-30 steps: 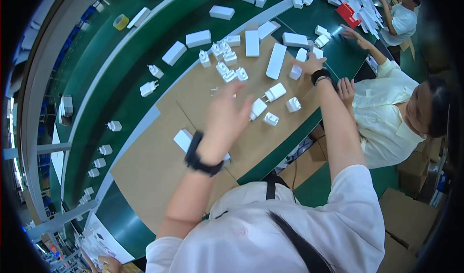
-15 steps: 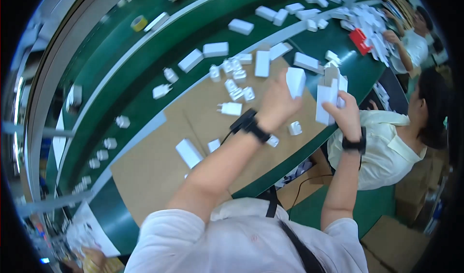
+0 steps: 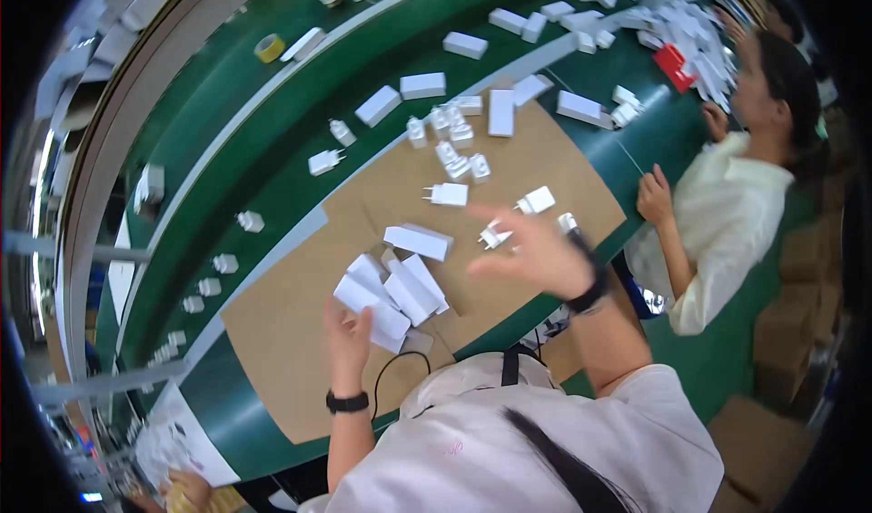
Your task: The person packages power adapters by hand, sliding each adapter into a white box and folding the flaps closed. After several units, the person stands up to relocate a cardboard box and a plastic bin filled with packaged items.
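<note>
My left hand (image 3: 349, 333) is low on the brown cardboard sheet (image 3: 291, 349), fingers apart, its fingertips at the edge of a loose pile of flat white boxes (image 3: 392, 293). My right hand (image 3: 536, 254) hovers over the sheet to the right with its fingers spread, blurred and holding nothing. Just beyond its fingertips lies a small white charger plug (image 3: 495, 236). Another plug (image 3: 447, 194) and a small white block (image 3: 536, 200) lie farther out. Each of my wrists carries a black watch.
The cardboard lies on a green conveyor belt (image 3: 272, 140) strewn with white boxes (image 3: 423, 85) and plugs (image 3: 324, 161). A yellow tape roll (image 3: 269, 48) sits at the far side. A co-worker in a pale shirt (image 3: 727, 213) works at the right, near a red box (image 3: 672, 60).
Both hands held white boxes up at the right half a second ago. Now several boxes lie piled on the cardboard and both hands are down, holding nothing.
</note>
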The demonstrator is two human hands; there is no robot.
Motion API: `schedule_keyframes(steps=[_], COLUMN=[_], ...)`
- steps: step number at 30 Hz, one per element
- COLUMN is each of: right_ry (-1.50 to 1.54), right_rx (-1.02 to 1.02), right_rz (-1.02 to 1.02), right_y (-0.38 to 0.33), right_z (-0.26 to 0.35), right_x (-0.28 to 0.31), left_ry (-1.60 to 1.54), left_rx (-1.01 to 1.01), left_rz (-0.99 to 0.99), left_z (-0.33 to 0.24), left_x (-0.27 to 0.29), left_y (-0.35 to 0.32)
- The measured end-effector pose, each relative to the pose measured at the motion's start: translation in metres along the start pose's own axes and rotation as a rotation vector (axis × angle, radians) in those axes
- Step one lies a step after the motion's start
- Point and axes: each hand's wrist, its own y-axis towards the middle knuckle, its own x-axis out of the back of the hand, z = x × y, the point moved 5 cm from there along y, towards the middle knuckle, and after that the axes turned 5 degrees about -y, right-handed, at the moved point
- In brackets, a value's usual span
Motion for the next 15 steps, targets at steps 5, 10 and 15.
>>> schedule_keyframes(steps=[5,10,15], right_ry=[-0.576,-1.03,-1.091], right_rx=[-0.183,-0.576,-0.735], right_rz=[-0.337,-0.158,-0.025], right_y=[0.013,0.08,0.114], right_z=[-0.095,-0.248,-0.286], right_x=[0.172,0.195,0.19], left_ry=[0.165,0.099,0.323], left_rx=[0.096,-0.024,-0.269], left_rz=[-0.067,0.203,0.513], left_z=[-0.018,-0.107,-0.253], left_x=[0.058,0.043,-0.089], left_y=[-0.014,0.018,0.065])
